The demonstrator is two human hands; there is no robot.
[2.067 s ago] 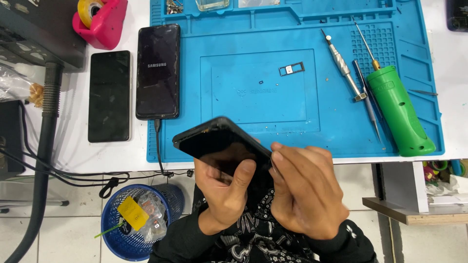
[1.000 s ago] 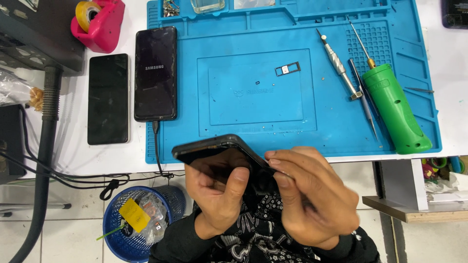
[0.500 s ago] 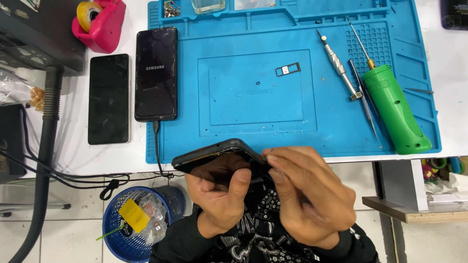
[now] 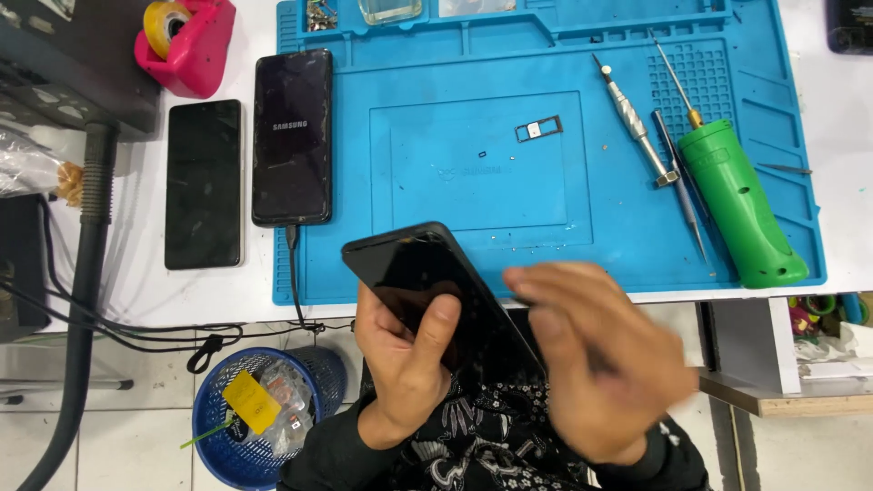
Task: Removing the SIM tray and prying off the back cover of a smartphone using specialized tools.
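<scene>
Hands meet just off the near edge of the table, over the person's lap, in the head view. The left hand [image 4: 406, 364] grips a black phone [image 4: 436, 286] from below, thumb pressed across its dark glass, and the phone is tilted with its upper corner reaching over the near edge of the blue work mat [image 4: 546, 55]. The right hand [image 4: 600, 359] is blurred; its fingers curl toward the phone's right edge, and whether they pinch anything cannot be told.

On the mat lie a small card tray [image 4: 538, 129] near the middle, and a metal screwdriver [image 4: 637, 123] and a green electric screwdriver [image 4: 741, 205] toward the right edge. A lit phone [image 4: 292, 136] with a cable plugged in straddles the mat's left edge, a dark phone [image 4: 204, 184] beside it on the white table [image 4: 145, 282]. A pink tape dispenser [image 4: 186, 41] sits at the far left. A blue wastebasket [image 4: 264, 414] stands on the floor below.
</scene>
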